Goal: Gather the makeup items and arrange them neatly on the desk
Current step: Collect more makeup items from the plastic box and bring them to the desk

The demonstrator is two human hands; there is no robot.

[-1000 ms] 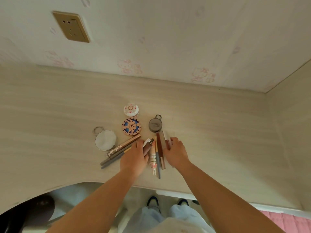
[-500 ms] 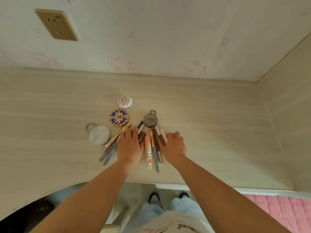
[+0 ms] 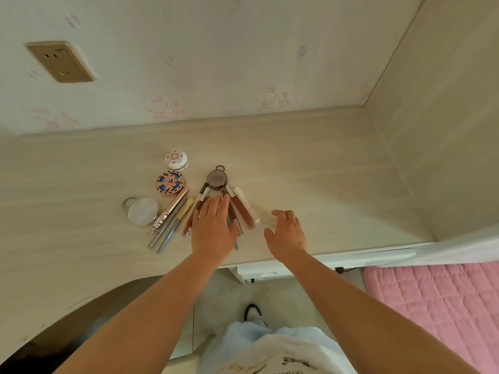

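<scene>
Most of the gathering looks done: the makeup items lie in one cluster on the pale wood-grain desk [image 3: 310, 163], nearer its front edge than the wall, and left of its middle.

At the back of the cluster stand three round pieces: a small white domed jar with red dots [image 3: 176, 159], a flat pink compact with a blue pattern [image 3: 170, 182] just in front of it, and a dark grey round compact with a ring [image 3: 216, 177] off to the right. A round silver mirror with a ring [image 3: 142, 211] lies at the left.

Between them the long items fan out rather than lie parallel: a rose-gold pen with a silver ornate end [image 3: 169, 210], two slim grey-blue pencils [image 3: 168, 233] beside it, and brown and white lip-gloss tubes [image 3: 243, 207] that converge on the grey compact.

The left hand [image 3: 213, 230] lies flat over the middle of the fan, fingers straight and together, pressing on the tubes and holding nothing. The right hand [image 3: 286, 234] hovers just right of the tubes with loosely spread fingers; something pale shows at its fingertips (too blurred to say whether it is held).

What seems left is the tidying: the sticks probably need squaring into a row, and the left-hand pencils still slant away from the rest.
</scene>
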